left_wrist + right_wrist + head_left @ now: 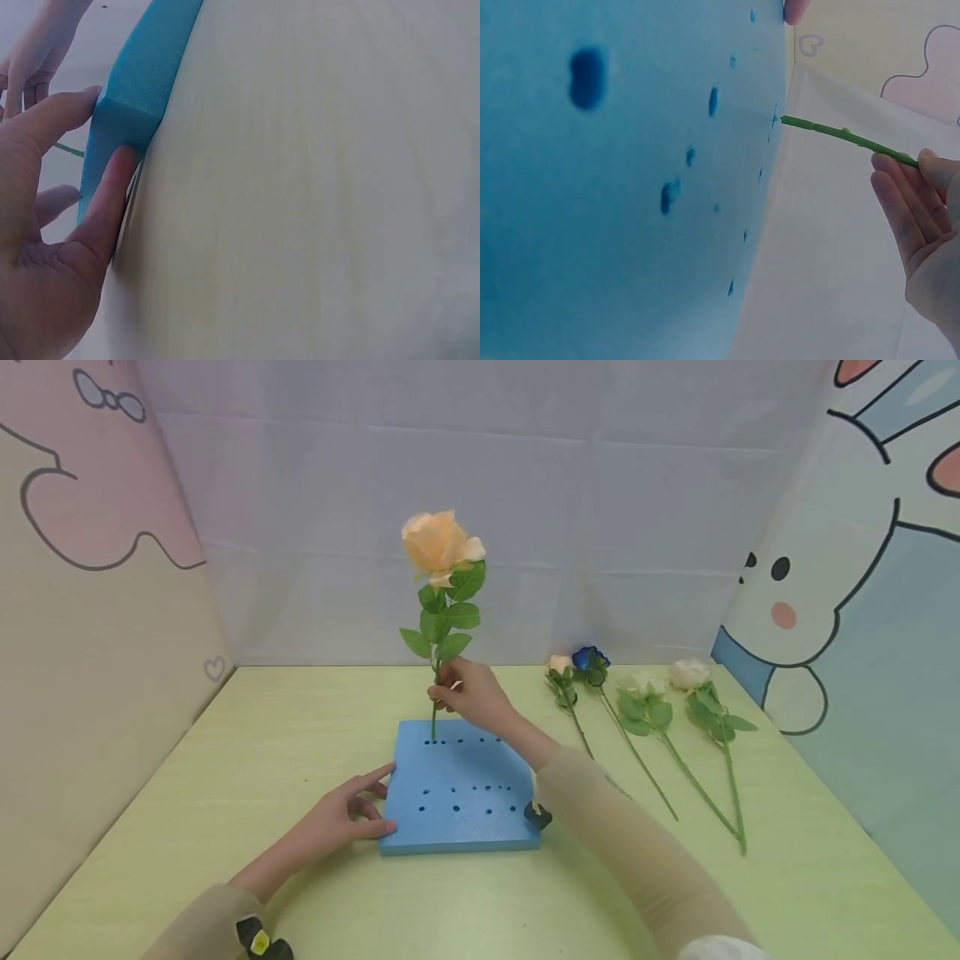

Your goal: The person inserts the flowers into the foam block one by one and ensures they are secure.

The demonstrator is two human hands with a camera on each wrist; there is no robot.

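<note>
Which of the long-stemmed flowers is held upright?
The peach-coloured flower with green leaves: the right hand pinches its stem, while the other four flowers lie on the pale yellow table.

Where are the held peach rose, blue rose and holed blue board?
Held peach rose [435, 543]: head view, on bloom.
Blue rose [590, 658]: head view, on bloom.
Holed blue board [461, 767]: head view, top face between hole rows.
</note>
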